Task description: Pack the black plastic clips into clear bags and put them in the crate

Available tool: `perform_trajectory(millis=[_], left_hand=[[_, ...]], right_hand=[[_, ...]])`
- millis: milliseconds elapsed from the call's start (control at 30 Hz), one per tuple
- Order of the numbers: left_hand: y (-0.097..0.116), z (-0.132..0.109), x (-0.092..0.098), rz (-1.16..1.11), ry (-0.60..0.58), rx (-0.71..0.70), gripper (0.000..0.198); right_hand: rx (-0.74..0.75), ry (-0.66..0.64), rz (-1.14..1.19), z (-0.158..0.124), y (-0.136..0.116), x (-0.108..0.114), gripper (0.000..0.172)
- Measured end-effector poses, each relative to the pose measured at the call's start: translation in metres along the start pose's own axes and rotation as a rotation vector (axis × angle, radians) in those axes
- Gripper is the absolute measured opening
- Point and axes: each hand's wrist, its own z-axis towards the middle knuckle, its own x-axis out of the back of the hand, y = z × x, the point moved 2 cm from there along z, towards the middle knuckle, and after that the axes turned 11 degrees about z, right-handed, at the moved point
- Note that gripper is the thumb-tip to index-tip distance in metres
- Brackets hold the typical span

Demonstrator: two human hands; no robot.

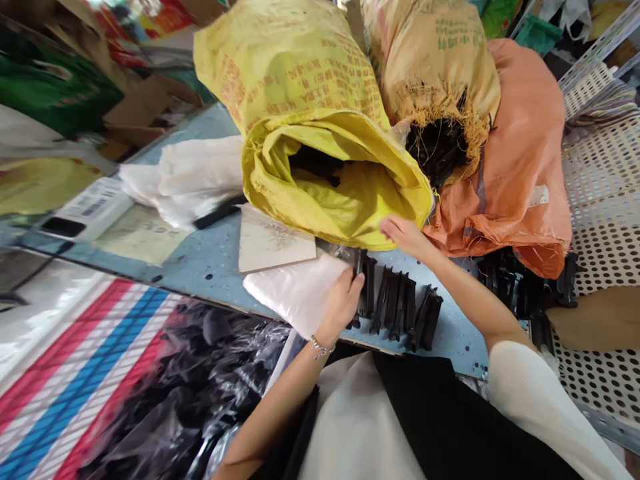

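On the near edge of the blue worktop (220, 257), in front of me: black plastic parts (397, 303), several, laid side by side in short clusters, ends toward me, presumably so each can be picked up singly.

My left hand (341, 299): at the left end of that row, fingers and thumb partly curled against the endmost part; whether it is gripped, I cannot tell. Beneath and left of this hand: white plastic bags (285, 290), flat, likely kept there for easy reach.

My right hand (406, 239): fingers loosely bent, at the near rim of the yellow woven sack (300, 73); slightly blurred, so I cannot tell if it has hold of the fabric. Sack on its side, mouth toward me and rolled back, probably to keep the opening wide; dark contents inside.

Left of the mouth, near side: one pale card sheet (275, 243), partly over the bags. Farther left: a bundle of white plastic (200, 167).

Right of the yellow sack: one tan woven sack (430, 53), frayed mouth, black contents showing; then one orange woven sack (525, 127), slumped at the worktop's right.
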Motion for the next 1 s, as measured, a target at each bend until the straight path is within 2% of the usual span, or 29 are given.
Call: perform_trajectory(millis=[67, 133, 200, 267, 367, 433, 500, 567, 633, 733, 800, 867, 933, 1000], left_hand=[[-0.006, -0.008, -0.018, 0.118, -0.005, -0.069, 0.029], [-0.009, -0.017, -0.035, 0.192, 0.029, -0.151, 0.038], [-0.010, -0.025, -0.049, 0.228, 0.039, -0.227, 0.049], [-0.010, -0.029, -0.057, 0.245, 0.034, -0.291, 0.053], [-0.007, -0.033, -0.054, 0.204, 0.005, -0.348, 0.055], [-0.004, -0.034, -0.045, 0.140, -0.019, -0.358, 0.054], [-0.002, -0.033, -0.031, 0.067, -0.024, -0.342, 0.051], [-0.002, -0.031, -0.016, -0.020, -0.019, -0.305, 0.048], [-0.006, -0.023, -0.003, -0.132, -0.013, -0.240, 0.042], [-0.012, -0.002, 0.007, -0.346, 0.032, -0.118, 0.045], [-0.009, 0.014, 0.006, -0.498, 0.088, -0.072, 0.057], [0.004, 0.025, 0.003, -0.635, 0.101, -0.081, 0.065], [0.022, 0.025, 0.000, -0.733, 0.031, -0.112, 0.058], [0.040, 0.016, -0.001, -0.783, -0.082, -0.107, 0.051]], right_hand=[[0.043, 0.070, -0.093, 0.049, 0.004, 0.005, 0.029], [0.060, 0.125, -0.211, 0.097, 0.006, -0.002, 0.027], [0.026, 0.166, -0.318, 0.141, 0.006, -0.016, 0.035], [-0.047, 0.139, -0.354, 0.178, 0.003, -0.033, 0.046], [-0.139, 0.061, -0.294, 0.213, -0.004, -0.055, 0.058], [-0.159, 0.078, -0.253, 0.223, -0.010, -0.061, 0.055], [-0.169, 0.119, -0.213, 0.223, -0.012, -0.056, 0.046], [-0.192, 0.148, -0.153, 0.212, -0.007, -0.042, 0.037], [-0.215, 0.168, -0.077, 0.188, 0.002, -0.022, 0.034], [-0.239, 0.161, 0.063, 0.123, 0.017, -0.001, 0.041], [-0.239, 0.119, 0.189, 0.066, 0.021, -0.001, 0.042], [-0.226, 0.024, 0.318, 0.009, 0.018, -0.009, 0.045], [-0.219, -0.056, 0.384, -0.040, 0.010, -0.018, 0.049], [-0.208, -0.068, 0.394, -0.073, 0.001, -0.020, 0.051]])
